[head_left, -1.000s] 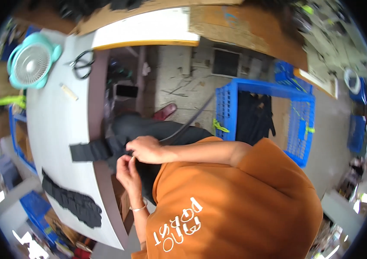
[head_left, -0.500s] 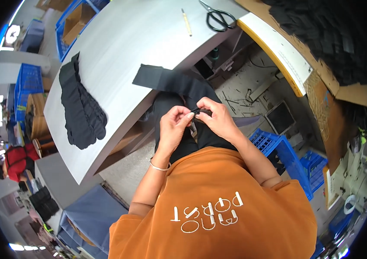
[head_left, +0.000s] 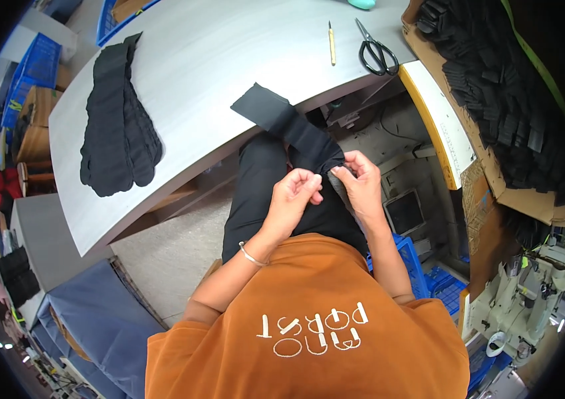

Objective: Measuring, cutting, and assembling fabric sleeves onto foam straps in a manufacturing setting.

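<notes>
1. Grey worktable [head_left: 229,60] curves before us; blue crates and cardboard boxes crowd the room.
2. We count one scissors [head_left: 377,52], one pencil [head_left: 330,42], one stack of black pieces [head_left: 116,130].
3. Our left hand [head_left: 293,197] and right hand [head_left: 360,181] both pinch the black fabric strip [head_left: 289,123], which trails off the table edge into our lap.

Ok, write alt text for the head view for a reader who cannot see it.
A person in an orange shirt pinches the end of a black fabric strip with the left hand and right hand over their lap; the strip trails up onto a grey table. The table also holds a stack of black fabric pieces, scissors and a pencil.
</notes>
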